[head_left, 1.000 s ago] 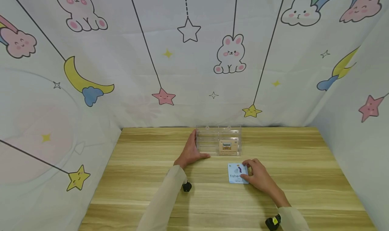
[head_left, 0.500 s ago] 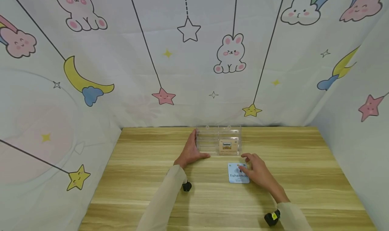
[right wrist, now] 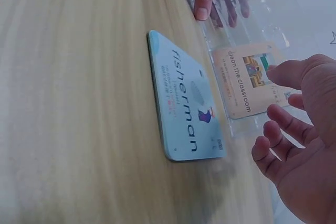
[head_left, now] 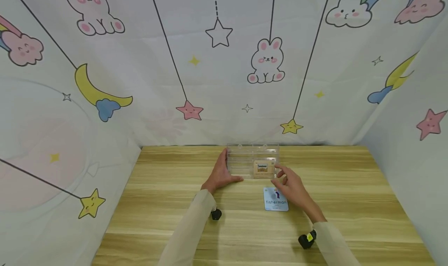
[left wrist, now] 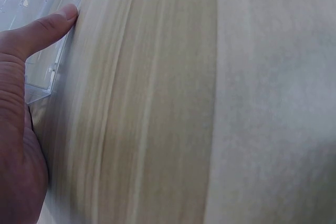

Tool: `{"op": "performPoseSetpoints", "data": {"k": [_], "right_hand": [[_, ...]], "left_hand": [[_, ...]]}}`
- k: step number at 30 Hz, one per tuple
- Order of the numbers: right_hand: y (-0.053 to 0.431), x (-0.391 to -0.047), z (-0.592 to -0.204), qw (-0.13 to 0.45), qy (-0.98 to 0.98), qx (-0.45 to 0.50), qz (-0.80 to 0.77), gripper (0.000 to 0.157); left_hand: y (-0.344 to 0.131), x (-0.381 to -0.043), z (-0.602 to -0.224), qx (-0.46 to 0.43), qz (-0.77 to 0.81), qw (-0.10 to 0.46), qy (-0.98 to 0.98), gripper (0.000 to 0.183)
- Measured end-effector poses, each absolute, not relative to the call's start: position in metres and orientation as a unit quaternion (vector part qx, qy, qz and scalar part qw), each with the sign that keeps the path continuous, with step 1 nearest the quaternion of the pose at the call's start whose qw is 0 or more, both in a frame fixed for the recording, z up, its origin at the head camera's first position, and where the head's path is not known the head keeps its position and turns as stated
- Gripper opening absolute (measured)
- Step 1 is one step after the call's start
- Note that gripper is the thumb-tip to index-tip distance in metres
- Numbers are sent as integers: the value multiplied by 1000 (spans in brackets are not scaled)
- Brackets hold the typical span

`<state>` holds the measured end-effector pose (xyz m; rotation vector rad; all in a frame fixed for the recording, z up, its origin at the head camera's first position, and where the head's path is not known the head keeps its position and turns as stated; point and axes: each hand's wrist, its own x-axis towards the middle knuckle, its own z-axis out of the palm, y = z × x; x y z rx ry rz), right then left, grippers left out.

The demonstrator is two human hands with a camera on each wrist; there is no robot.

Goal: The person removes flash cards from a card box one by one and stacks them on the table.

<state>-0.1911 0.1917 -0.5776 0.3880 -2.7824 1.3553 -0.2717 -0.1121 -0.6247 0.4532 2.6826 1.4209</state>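
Observation:
A clear plastic compartment holder stands at the back of the table. My left hand holds its left front corner, fingers along the side and thumb on the front edge. In its lower right compartment sits an orange "clean the classroom" card. My right hand is at the holder's right front corner, with nothing in its fingers; in the right wrist view its thumb overlaps the orange card. Just in front lies a stack of light blue cards, the top one reading "fisherman".
The wooden table runs back to a white cloth wall printed with stars, rabbits and clouds. White cloth also encloses both sides. A black wrist camera sits on the right wrist, another camera on the left.
My right hand has left the blue fisherman cards and moved forward to the orange card in the holder. The left hand has stayed on the holder.

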Motion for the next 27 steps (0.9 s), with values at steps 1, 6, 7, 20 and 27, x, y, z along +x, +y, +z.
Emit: {"op": "performPoseSetpoints", "data": {"k": [1,6,7,20,27], "right_hand": [[191,-193,-577,13,-891,123,436,55],[188,-199,-575,12,-887,115,447,54],[187,-200,-575,10,-886,111,450,54],[186,-201,-576,6,-884,99,458,53],[185,-200,-572,2,-886,89,456,55]], "left_hand": [[-112,-272,-625,147,463,36,873,137],[-112,-272,-624,142,459,43,876,137],[-112,-272,-624,140,459,45,876,137],[-111,-271,-620,132,452,56,880,138],[-111,-271,-619,130,448,60,883,140]]}}
